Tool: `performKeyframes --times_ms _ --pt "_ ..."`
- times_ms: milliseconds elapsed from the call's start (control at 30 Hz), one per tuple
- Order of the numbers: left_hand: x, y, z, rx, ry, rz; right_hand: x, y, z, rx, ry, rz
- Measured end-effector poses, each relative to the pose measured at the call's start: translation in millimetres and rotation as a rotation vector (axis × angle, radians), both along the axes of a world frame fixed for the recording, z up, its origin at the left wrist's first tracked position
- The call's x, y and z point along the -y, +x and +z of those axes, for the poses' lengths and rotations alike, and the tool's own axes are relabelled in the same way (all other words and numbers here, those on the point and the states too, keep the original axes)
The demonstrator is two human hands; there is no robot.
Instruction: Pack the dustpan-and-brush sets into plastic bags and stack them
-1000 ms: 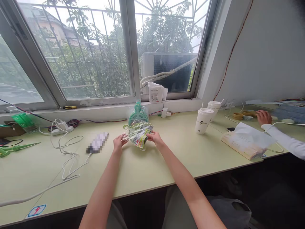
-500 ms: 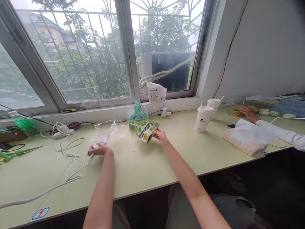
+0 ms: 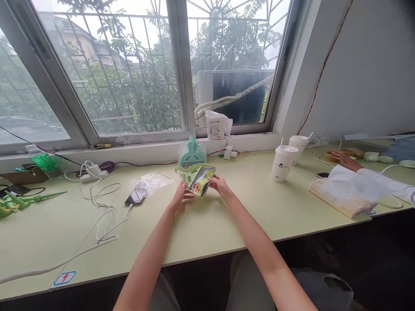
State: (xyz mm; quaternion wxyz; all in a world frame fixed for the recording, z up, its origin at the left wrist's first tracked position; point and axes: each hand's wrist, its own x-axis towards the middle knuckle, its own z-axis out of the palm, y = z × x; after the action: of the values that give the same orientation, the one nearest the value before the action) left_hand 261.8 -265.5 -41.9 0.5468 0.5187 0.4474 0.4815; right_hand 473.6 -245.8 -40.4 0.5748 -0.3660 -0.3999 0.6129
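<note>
A small light-green dustpan-and-brush set (image 3: 193, 174) with a printed label is held tilted just above the table, its handle toward the upper left. My right hand (image 3: 220, 186) pinches it by the right edge near the bristles. At its lower left edge is my left hand (image 3: 180, 195), thumb up by the dustpan and fingers stretched out beneath it; a firm grip does not show. Behind stands a row of teal dustpan sets (image 3: 192, 152) in clear wrap. To the left lie a smartphone (image 3: 135, 194) with a cable plugged in and a crumpled clear plastic bag (image 3: 157, 182).
White cables (image 3: 103, 216) and a power strip (image 3: 94, 175) lie left, near a green bottle (image 3: 45, 162). Right are two lidded cups (image 3: 281, 166) and a tissue pack (image 3: 340, 194). Another person's hand (image 3: 345, 160) reaches in at far right. A box (image 3: 216, 126) sits on the sill.
My left hand has left the smartphone and plastic bag and moved right to the dustpan. The smartphone now lies on the table. My right hand keeps its hold. The view has shifted slightly.
</note>
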Motion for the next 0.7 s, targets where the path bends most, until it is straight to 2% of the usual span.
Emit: performKeyframes --times_ms 67,133,200,300,333,433,533,633,700 --pt "1.1 1.9 -4.7 -0.031 -0.014 0.055 1.2 -0.5 1.4 0.148 -0.029 0.062" --pt "0.9 -1.8 -6.1 -0.056 -0.009 0.144 0.5 3.6 0.7 0.291 -0.099 0.043" --pt "-0.9 -6.9 -5.6 -0.073 -0.006 0.217 -2.3 14.4 -1.7 0.313 -0.146 -0.095" --pt "-4.8 -11.4 -5.5 -0.107 0.013 0.334 -9.7 40.1 -6.5 0.153 -0.19 -0.418" --pt "-5.9 -11.6 -6.1 -0.124 0.028 0.361 -12.3 48.4 -7.8 0.12 -0.217 -0.481" --pt "-6.8 -8.4 -8.9 -0.181 0.075 0.373 -16.2 57.8 -9.5 0.216 -0.259 -0.484" --pt "-3.5 -0.9 -11.6 -0.264 0.171 0.344 -9.4 34.5 -8.8 0.544 -0.092 -0.47" --pt "3.3 6.9 -12.1 -0.424 0.31 0.351 5.7 -5.6 -8.1 1.003 0.3 -0.471" --pt "8.3 10.1 -10.7 -0.504 0.374 0.386 15.5 -26.8 -8.0 1.208 0.49 -0.434"
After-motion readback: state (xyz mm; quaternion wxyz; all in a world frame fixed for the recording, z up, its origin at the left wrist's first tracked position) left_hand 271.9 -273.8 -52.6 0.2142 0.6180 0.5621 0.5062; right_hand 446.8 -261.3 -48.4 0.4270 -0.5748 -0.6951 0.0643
